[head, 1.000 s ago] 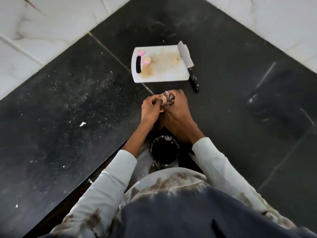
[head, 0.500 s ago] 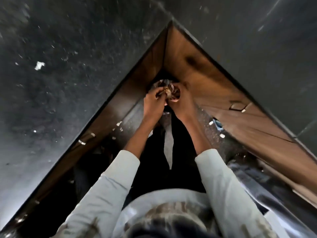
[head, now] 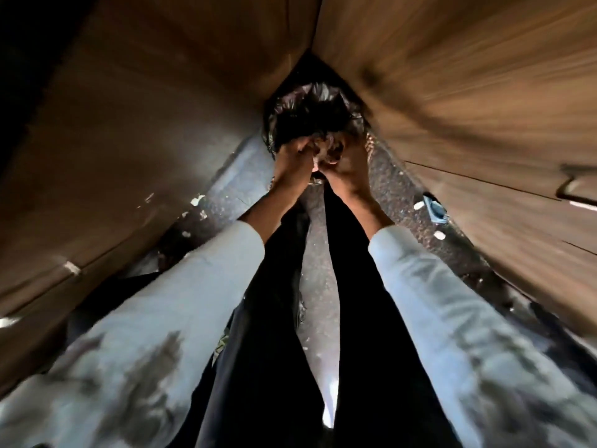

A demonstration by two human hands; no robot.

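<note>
My left hand (head: 290,164) and my right hand (head: 347,163) are cupped together around a bundle of papery brownish peels (head: 324,150). Both hands hold the peels low, just over the near rim of a bin lined with a black bag (head: 310,105). The bin stands on the floor in the corner where two cabinet fronts meet. The picture is blurred, so the fingers' exact grip on the peels is unclear.
Brown wooden cabinet fronts (head: 161,108) rise on the left and the right (head: 468,92), one with a handle (head: 575,185). My dark trouser legs (head: 355,286) stand on a speckled floor (head: 397,195) with white scraps and a blue scrap (head: 436,210).
The view has swung from the black counter with the cutting board and knife down to the floor. Both hands have carried the peels down to the lined bin.
</note>
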